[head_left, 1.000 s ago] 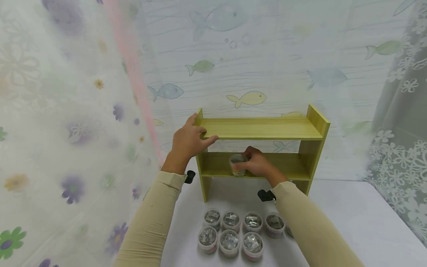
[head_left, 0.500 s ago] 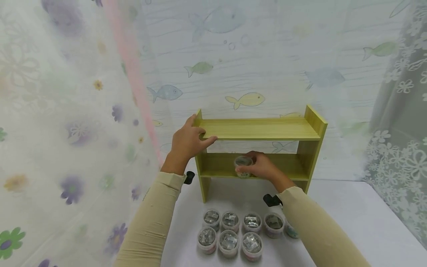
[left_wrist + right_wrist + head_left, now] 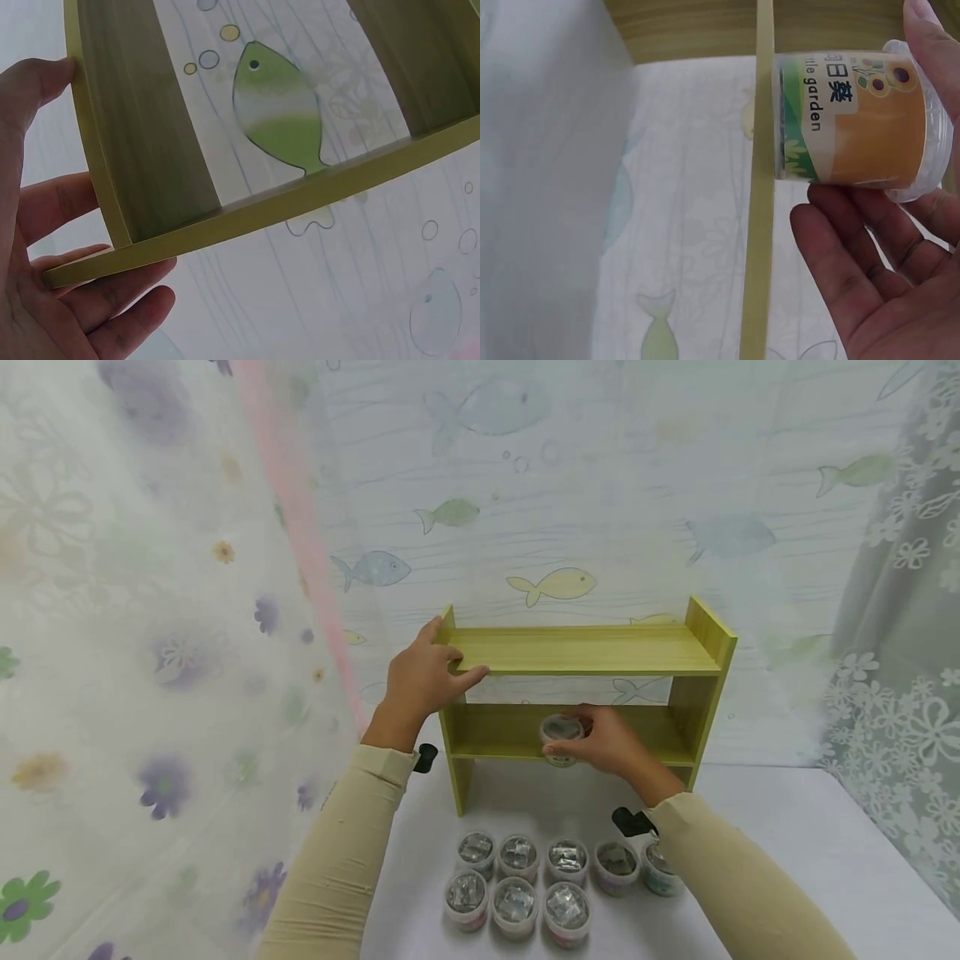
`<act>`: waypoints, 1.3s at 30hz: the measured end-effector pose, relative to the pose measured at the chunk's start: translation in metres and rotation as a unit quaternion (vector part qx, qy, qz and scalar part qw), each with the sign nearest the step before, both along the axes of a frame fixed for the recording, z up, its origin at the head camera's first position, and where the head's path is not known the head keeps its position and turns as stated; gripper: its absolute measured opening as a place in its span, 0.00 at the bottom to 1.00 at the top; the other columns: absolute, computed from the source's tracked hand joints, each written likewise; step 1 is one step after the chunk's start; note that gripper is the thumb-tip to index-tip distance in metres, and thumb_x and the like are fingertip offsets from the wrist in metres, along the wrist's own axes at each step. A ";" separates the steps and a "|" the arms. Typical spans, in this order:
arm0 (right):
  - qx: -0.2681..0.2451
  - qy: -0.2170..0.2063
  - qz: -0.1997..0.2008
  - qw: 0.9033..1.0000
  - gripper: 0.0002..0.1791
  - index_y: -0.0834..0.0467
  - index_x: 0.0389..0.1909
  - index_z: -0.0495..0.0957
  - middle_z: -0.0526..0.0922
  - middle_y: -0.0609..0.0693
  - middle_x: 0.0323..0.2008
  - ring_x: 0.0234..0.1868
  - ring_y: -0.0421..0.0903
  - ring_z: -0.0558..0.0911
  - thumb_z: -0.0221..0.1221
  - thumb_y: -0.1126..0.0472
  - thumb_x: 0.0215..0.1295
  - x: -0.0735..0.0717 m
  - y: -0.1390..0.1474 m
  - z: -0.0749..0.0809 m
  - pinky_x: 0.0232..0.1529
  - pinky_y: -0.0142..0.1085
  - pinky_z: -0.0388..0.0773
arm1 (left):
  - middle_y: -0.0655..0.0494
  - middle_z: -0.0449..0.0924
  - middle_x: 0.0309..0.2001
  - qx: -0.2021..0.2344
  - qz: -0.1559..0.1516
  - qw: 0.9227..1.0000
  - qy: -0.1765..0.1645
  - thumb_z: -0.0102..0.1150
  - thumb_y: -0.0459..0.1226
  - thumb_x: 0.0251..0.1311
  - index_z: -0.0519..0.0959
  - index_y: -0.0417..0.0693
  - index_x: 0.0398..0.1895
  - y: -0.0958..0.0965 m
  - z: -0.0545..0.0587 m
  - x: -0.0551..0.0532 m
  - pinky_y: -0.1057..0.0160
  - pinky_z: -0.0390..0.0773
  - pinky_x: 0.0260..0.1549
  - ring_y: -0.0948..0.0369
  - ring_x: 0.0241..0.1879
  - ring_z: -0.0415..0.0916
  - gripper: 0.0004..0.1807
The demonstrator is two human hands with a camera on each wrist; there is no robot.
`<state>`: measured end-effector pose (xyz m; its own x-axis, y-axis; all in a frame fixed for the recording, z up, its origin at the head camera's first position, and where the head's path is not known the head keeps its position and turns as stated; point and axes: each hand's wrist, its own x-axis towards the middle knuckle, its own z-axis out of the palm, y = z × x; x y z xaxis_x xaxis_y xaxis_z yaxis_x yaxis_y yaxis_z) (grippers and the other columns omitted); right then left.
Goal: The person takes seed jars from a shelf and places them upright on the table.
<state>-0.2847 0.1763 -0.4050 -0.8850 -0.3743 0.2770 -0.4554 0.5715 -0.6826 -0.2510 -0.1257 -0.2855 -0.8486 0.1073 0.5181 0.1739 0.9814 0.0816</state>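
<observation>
My right hand (image 3: pixel 606 742) holds a clear plastic cup (image 3: pixel 561 729) at the front of the middle board of a yellow-green wooden shelf (image 3: pixel 577 650). In the right wrist view, the cup (image 3: pixel 855 120) carries an orange and green label with sunflowers and the words "little garden" partly visible. Its base is at the board's front edge; whether it rests there I cannot tell. At the shelf's upper left corner, my left hand (image 3: pixel 422 677) grips the end. The left wrist view has thumb and fingers about the corner of the shelf (image 3: pixel 225 225).
Several similar cups (image 3: pixel 515 902) stand in two rows on the white tabletop (image 3: pixel 795 860), in front of the shelf. Behind it hangs a fish-patterned curtain (image 3: pixel 630 510), with a flower-patterned curtain (image 3: pixel 187 693) at the left.
My right hand has moved right along the middle board with the cup, and slightly towards me. The left hand keeps its grip on the shelf corner.
</observation>
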 end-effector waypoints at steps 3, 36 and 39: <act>0.006 0.006 -0.008 1.000 0.48 0.55 0.67 0.78 0.85 0.51 0.43 0.34 0.48 0.79 0.75 0.32 0.49 0.002 0.003 0.000 0.32 0.40 0.76 | 0.46 0.57 0.81 -0.007 0.003 1.000 -0.006 0.53 0.73 0.61 0.88 0.58 0.55 0.001 0.001 -0.001 0.55 0.81 0.27 0.47 0.50 0.86 0.37; 0.000 0.004 -0.045 0.999 0.43 0.52 0.60 0.81 0.87 0.46 0.40 0.40 0.41 0.85 0.77 0.33 0.46 0.094 0.069 -0.036 0.36 0.34 0.82 | 0.38 0.64 0.76 -0.052 0.007 0.999 0.009 0.55 0.72 0.61 0.92 0.55 0.36 0.007 0.006 -0.004 0.47 0.83 0.43 0.44 0.59 0.78 0.34; -0.005 -0.001 -0.046 0.999 0.41 0.52 0.58 0.82 0.88 0.46 0.39 0.40 0.41 0.85 0.78 0.34 0.45 0.102 0.074 -0.041 0.35 0.33 0.82 | 0.38 0.65 0.76 -0.039 0.001 0.999 0.013 0.57 0.71 0.61 0.91 0.53 0.35 0.008 0.005 -0.003 0.46 0.84 0.43 0.44 0.58 0.78 0.34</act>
